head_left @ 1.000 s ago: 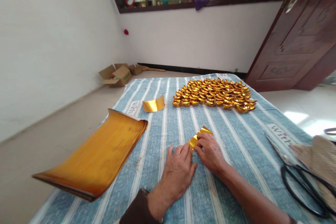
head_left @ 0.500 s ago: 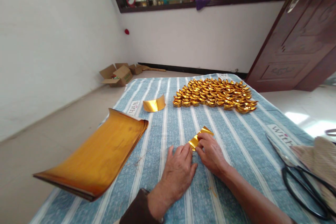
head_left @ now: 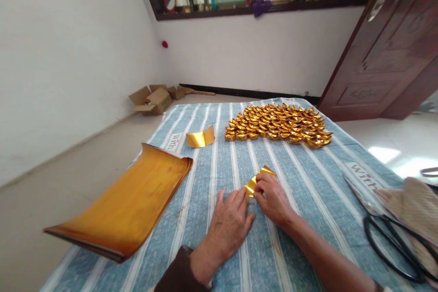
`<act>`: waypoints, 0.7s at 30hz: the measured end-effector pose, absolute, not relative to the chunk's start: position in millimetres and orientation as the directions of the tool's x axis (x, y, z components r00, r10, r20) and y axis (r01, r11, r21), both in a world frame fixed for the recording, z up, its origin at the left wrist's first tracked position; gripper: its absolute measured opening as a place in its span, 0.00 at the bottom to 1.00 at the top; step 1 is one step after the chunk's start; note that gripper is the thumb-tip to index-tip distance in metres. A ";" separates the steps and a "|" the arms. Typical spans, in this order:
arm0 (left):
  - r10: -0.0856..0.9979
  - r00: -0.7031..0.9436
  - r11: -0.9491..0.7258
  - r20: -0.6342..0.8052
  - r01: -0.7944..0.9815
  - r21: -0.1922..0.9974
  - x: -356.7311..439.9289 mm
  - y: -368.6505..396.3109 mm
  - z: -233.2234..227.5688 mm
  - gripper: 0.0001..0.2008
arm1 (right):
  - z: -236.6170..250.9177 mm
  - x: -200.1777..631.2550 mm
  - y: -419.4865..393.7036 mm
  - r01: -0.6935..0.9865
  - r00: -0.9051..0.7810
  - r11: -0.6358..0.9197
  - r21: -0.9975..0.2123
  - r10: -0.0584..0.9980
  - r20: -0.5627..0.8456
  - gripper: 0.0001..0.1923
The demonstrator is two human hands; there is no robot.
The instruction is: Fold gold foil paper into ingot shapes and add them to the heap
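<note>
A small piece of gold foil paper (head_left: 259, 178) lies partly folded on the blue striped cloth (head_left: 308, 178). My right hand (head_left: 272, 200) pinches its near edge with the fingertips. My left hand (head_left: 229, 226) rests flat on the cloth, its fingertips touching the paper's left end. A thick stack of gold sheets (head_left: 126, 203) lies to the left, hanging over the cloth's edge. A curled gold strip (head_left: 200, 138) sits beyond it. Several folded gold ingots (head_left: 278, 124) are laid in rows at the far side.
Black scissors (head_left: 386, 232) lie at the right edge beside a woven straw item (head_left: 415, 212). Open cardboard boxes (head_left: 152, 99) sit on the floor by the far wall. A dark wooden door (head_left: 386, 50) stands open at the right.
Both hands stay on the small gold paper with hardly any movement. The view has shifted slightly.
</note>
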State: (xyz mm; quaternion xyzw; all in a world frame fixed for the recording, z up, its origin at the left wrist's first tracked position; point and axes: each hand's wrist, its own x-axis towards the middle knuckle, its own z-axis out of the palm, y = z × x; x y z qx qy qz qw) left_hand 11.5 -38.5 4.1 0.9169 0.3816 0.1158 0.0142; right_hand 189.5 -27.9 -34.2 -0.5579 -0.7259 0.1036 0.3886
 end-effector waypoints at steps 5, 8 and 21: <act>0.700 0.680 -0.711 0.219 0.693 0.120 9.5 -38.4 3.7 0.19 | -35.5 189.6 -26.7 0.724 -0.068 0.356 -0.590 0.889 0.453 0.08; 0.702 0.675 -0.708 0.226 0.697 0.116 8.5 -38.5 4.1 0.20 | -36.4 189.6 -26.0 0.723 -0.063 0.357 -0.591 0.887 0.458 0.08; 0.730 0.632 -0.671 0.259 0.734 0.100 -2.1 -37.6 1.0 0.16 | -37.1 190.5 -24.6 0.710 -0.060 0.367 -0.600 0.881 0.469 0.09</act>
